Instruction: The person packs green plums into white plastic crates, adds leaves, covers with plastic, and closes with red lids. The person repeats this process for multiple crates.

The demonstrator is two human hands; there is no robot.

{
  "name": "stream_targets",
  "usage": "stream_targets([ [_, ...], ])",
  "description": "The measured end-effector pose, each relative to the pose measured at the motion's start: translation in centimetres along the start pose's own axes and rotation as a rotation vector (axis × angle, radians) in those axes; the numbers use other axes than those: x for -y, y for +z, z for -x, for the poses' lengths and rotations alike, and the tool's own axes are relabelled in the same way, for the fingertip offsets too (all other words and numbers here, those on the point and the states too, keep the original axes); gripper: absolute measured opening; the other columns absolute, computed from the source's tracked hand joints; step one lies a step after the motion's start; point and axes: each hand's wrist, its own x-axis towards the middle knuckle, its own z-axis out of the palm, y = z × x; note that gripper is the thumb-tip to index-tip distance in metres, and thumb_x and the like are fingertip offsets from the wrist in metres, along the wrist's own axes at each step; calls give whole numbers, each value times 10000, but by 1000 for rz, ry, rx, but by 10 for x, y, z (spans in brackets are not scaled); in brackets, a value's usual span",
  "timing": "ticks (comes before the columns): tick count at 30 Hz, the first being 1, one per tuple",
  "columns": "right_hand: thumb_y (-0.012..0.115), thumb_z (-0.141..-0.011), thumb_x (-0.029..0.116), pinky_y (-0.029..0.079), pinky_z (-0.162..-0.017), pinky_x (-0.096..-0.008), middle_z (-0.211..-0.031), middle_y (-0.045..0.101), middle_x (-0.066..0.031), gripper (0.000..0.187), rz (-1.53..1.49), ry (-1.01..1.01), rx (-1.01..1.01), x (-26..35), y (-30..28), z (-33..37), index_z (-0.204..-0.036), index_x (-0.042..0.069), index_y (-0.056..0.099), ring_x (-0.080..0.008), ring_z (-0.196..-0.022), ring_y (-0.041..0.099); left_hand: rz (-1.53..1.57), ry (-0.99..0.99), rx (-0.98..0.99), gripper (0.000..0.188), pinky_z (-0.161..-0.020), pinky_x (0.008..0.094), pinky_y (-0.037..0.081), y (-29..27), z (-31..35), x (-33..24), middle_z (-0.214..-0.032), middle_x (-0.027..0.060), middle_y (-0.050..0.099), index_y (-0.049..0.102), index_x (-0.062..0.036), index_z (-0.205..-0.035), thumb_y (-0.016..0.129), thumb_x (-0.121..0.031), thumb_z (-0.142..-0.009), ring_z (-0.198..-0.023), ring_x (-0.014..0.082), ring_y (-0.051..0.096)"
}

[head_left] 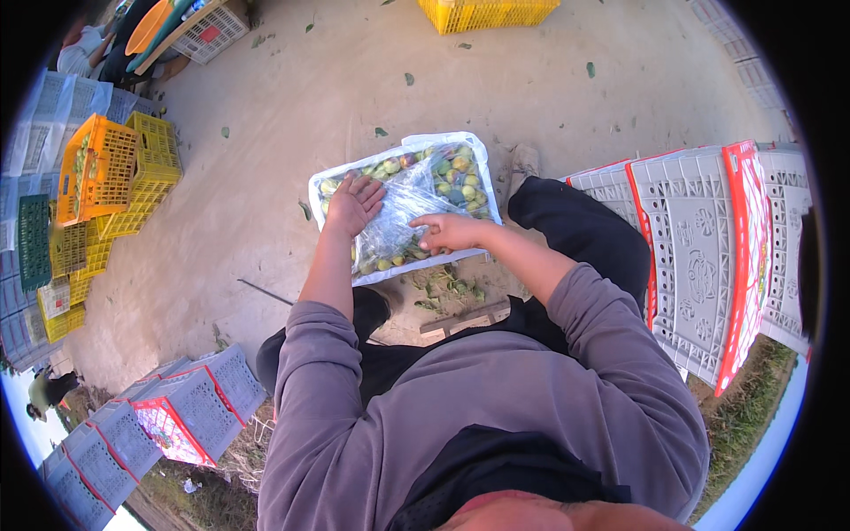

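Note:
Low in front of me lies a crate with a white rim [316,199], filled with small round green and reddish fruit [462,177] that look like figs. A crumpled sheet of clear plastic film [403,202] covers the middle of the fruit. Over the crate's left part, my left hand [356,205] is open, fingers spread, beside the film. My right hand [450,233] is at the near side, its fingers partly curled on the film's edge. Fruit shows uncovered at the right end and along the near rim.
Grey crates with red edges [699,257] stand close on my right, others [199,403] at lower left. Orange [104,168] and yellow crates [155,150] are stacked at left. A yellow crate [487,15] sits ahead. Loose leaves dot the floor. Another person [84,49] is at far left.

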Motion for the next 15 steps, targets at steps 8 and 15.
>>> stream_targets([
  [8, 579, -988, 177, 472, -582, -242, -1099, 719, -85, 299, -547, -132, -393, -49, -122, -32, -1249, 41, 630, -116, -727, 634, -421, 404, -376, 548, -983, 383, 471, -133, 24, -47, -1381, 84, 605, 443, -102, -1515, 544, -322, -1024, -1190, 228, 589],
  [15, 557, -983, 369, 391, -1031, -446, -1319, 630, -39, 420, -500, 344, -873, -167, -133, -23, -1367, 206, 613, -238, -1236, 532, -56, -24, -118, 571, -1001, 480, 532, -176, -13, 68, -1357, 157, 632, 525, -84, -1446, 444, -488, -1050, -1169, 308, 644],
])
